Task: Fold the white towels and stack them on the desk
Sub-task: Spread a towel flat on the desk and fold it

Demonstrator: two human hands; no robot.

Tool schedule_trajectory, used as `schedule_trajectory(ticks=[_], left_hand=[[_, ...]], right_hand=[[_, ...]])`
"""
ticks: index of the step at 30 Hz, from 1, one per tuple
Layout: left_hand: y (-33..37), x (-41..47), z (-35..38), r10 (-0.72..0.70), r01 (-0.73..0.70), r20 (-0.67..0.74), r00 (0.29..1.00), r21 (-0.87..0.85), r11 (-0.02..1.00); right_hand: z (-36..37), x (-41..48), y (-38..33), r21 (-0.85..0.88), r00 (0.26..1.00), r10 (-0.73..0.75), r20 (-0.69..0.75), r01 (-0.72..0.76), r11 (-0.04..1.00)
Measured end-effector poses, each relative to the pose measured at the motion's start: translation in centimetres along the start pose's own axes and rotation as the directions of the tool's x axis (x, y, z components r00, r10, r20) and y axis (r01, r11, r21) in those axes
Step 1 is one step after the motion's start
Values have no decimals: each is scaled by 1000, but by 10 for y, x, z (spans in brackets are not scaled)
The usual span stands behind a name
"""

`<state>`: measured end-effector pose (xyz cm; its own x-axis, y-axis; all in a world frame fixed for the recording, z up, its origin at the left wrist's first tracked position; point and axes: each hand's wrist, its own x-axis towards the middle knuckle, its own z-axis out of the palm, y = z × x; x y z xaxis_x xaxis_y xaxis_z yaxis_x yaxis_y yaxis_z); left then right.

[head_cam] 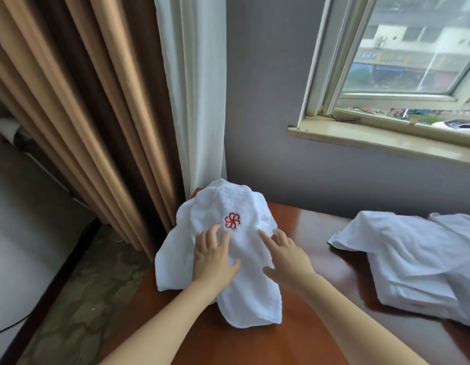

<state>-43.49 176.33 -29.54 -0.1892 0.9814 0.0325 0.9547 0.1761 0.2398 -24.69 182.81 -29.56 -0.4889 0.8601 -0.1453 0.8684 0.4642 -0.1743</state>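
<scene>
On the reddish-brown tabletop (320, 233), at its far left corner, a white towel (247, 291) is shown lying in a humped, partly folded shape, with a red embroidered emblem (231, 220) facing upward near its middle. Its left flap is seen to overhang the tabletop's left edge; what lies beneath the hump cannot be told. The left hand (215, 262) is laid palm-down on the towel just below the emblem, its fingers straight and spread, the thumb set out to the side. The right hand (287, 256) is placed just beside it on the towel's right part, fingers likewise extended and spread, with the index fingertip touching the cloth; nothing is gripped or pinched by either hand. Well apart, on the right side of the same tabletop, a loose pile of white towels (418, 267) is spread in crumpled layers. Behind the towel, a tan and brown pleated drape (83, 101) and a white sheer curtain (194, 88) are hung against a grey wall (268, 114). At upper right, a window (402, 54) is shown swung open above a pale sill (373, 139), with a street (439, 118) visible beyond. Patterned carpet (91, 299) is seen to the left of the tabletop.
</scene>
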Motion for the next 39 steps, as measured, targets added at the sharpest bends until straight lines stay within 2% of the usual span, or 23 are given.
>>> schedule_trajectory(ticks=[3, 8, 13, 19, 24, 28, 39], left_hand=[[37, 7, -1, 84, -81, 38, 996, -75, 994], [132, 12, 5, 247, -231, 73, 966, -175, 957], [230, 6, 15, 382, -366, 135, 914, -129, 922], [320, 3, 27, 482, -464, 187, 856, -130, 876], [389, 6, 40, 522, -498, 226, 822, -157, 853], [436, 10, 55, 538, -505, 240, 808, -189, 842], [483, 46, 110, 433, -440, 343, 834, -60, 896]], right_hand=[[-15, -23, 30, 49, 992, 101, -75, -98, 994], [-34, -80, 96, 43, 961, 249, -116, -246, 968], [-55, -139, 170, 69, 921, 364, -138, -357, 931], [-77, -197, 256, 110, 867, 485, -117, -474, 874], [-89, -233, 322, 102, 819, 548, -168, -538, 836], [-90, -252, 367, 126, 787, 610, -96, -598, 791], [-59, -213, 434, 77, 819, 573, 15, -572, 816]])
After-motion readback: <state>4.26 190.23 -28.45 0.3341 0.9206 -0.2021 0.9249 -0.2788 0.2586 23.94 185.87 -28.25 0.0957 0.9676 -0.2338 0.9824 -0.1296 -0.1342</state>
